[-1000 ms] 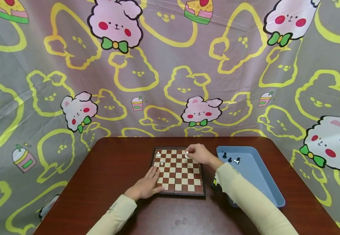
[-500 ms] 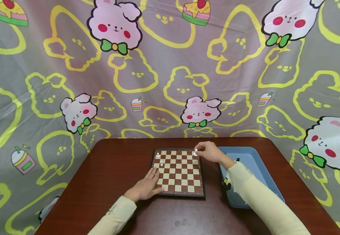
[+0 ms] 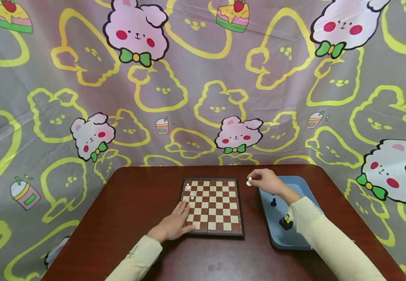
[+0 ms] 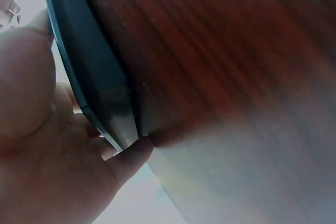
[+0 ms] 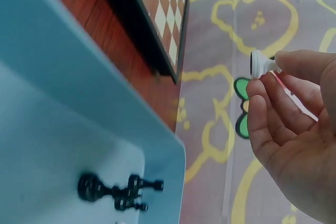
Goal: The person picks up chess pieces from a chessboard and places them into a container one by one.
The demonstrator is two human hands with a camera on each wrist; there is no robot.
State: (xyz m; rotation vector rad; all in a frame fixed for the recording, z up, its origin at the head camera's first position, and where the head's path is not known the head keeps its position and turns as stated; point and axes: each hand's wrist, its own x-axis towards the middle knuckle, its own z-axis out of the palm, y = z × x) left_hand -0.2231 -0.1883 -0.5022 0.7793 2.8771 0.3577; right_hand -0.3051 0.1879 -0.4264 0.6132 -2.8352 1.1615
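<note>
A white chess piece (image 3: 249,181) is pinched between the thumb and fingertips of the right hand (image 3: 266,182), held in the air above the gap between the chessboard (image 3: 212,206) and the near-left corner of the blue tray (image 3: 282,240); in the right wrist view the piece (image 5: 260,63) shows its round base outward, gripped by the thumb and first fingers (image 5: 262,109), with the other fingers loosely curled beneath. The left hand (image 3: 174,223) lies flat on the table (image 3: 125,203) against the board's near-left edge, its fingers straight and close together with the tips resting on the board's squares; the left wrist view shows the palm (image 4: 47,145) pressed along the board's dark rim (image 4: 92,77). Two white pieces (image 3: 190,191) stand on the board near its far-left corner, just beside one another. In the tray lie black pieces: one (image 3: 273,202) stands in the head view, and the right wrist view shows a small cluster (image 5: 115,190) lying together on the tray floor. Behind the table hangs a cartoon-printed backdrop cloth (image 3: 203,86).
</note>
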